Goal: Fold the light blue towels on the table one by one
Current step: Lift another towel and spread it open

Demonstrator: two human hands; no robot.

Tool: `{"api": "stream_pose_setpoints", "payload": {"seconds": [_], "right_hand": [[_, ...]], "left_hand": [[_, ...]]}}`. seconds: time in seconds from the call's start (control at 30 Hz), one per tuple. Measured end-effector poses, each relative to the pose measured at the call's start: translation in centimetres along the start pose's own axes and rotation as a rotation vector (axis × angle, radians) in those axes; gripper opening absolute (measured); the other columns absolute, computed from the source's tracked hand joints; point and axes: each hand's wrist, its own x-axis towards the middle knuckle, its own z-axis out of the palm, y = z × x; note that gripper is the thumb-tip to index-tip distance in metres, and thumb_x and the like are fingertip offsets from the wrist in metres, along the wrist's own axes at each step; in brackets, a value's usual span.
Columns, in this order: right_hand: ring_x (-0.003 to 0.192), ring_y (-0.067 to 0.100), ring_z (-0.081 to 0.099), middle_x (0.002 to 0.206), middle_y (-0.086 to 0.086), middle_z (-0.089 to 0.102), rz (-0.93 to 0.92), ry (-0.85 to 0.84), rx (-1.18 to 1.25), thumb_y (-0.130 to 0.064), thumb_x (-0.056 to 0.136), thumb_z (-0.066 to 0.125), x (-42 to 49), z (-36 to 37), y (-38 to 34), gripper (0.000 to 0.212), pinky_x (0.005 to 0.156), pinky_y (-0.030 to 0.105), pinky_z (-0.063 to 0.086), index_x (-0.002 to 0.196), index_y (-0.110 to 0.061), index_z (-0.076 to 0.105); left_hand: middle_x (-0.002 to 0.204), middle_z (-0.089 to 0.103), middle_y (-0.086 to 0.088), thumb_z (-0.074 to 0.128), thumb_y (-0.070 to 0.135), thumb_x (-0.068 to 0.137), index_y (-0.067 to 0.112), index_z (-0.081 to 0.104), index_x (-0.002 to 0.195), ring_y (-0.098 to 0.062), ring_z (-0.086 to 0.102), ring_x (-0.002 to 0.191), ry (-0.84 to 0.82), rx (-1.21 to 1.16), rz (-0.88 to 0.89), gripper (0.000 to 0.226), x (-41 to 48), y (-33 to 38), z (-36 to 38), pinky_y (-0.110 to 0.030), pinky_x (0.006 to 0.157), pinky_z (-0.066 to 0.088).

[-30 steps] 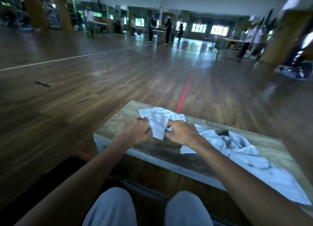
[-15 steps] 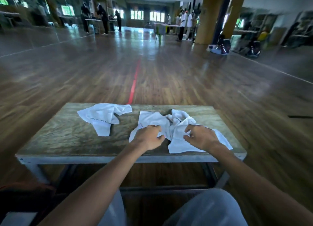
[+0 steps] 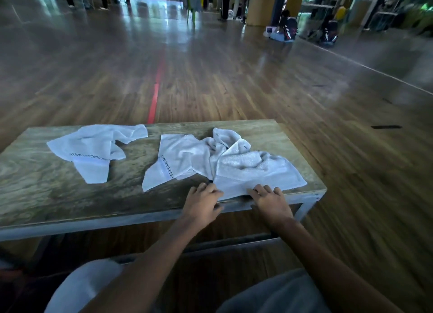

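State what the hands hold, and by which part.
Both grip the rightmost towel by its near hem at the table edge: left hand at the left corner, right hand midway along.

Table (image 3: pixel 46 195) straight ahead, knees (image 3: pixel 89 287) nearer than its front edge. Three towels on top. Left towel (image 3: pixel 93 148) sits far-left, apart from the others. Mid towel (image 3: pixel 180 158) is at centre. Right towel (image 3: pixel 253 172) overlaps mid towel's right side and reaches the front edge. Left hand (image 3: pixel 201 205) and right hand (image 3: pixel 271 202) are side by side at that edge, gripping right towel's near hem.
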Motion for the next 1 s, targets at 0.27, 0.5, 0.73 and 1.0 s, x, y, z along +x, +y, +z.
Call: {"api": "stream_pose_setpoints", "payload": {"seconds": [0.27,0.5,0.73,1.0], "right_hand": [[0.072,0.027,0.061,0.082,0.004,0.06,0.082,0.149,0.037,-0.023,0.061,0.074,0.6,0.1,0.3,0.024,0.059,0.036,0.048,0.082,-0.017,0.065],[0.073,0.018,0.058,0.076,-0.009,0.065,-0.021,0.198,0.035,-0.035,0.077,0.05,-0.5,-2.0,-0.2,0.014,0.065,0.033,0.035,0.081,-0.03,0.063],[0.096,0.024,0.058,0.089,-0.002,0.069,0.035,0.238,0.011,-0.028,0.085,0.058,-2.0,-8.3,4.6,0.014,0.071,0.035,0.02,0.095,-0.025,0.066],[0.102,0.022,0.058,0.096,-0.002,0.067,0.138,0.253,0.125,-0.034,0.093,0.05,-1.0,-20.1,10.5,0.016,0.077,0.031,0.019,0.094,-0.024,0.063]], "left_hand": [[0.079,0.064,0.014,0.06,0.028,0.081,0.03,0.073,0.084,-0.013,0.059,0.072,0.152,0.016,0.245,0.013,0.0,-1.0,0.1,-0.027,0.07,0.027],[0.079,0.065,0.014,0.046,0.035,0.086,0.029,0.072,0.086,-0.009,0.057,0.077,0.31,-0.038,0.346,0.027,-0.8,-0.9,-3.9,-0.024,0.074,0.029],[0.076,0.064,0.013,0.045,0.038,0.087,0.027,0.07,0.082,-0.013,0.062,0.076,0.467,0.02,0.284,0.028,-0.3,-3.8,-11.0,-0.025,0.075,0.028],[0.075,0.064,0.007,0.043,0.042,0.086,0.024,0.069,0.08,-0.019,0.063,0.078,0.619,0.065,0.19,0.033,1.1,-6.7,-24.8,-0.031,0.074,0.033]]}}
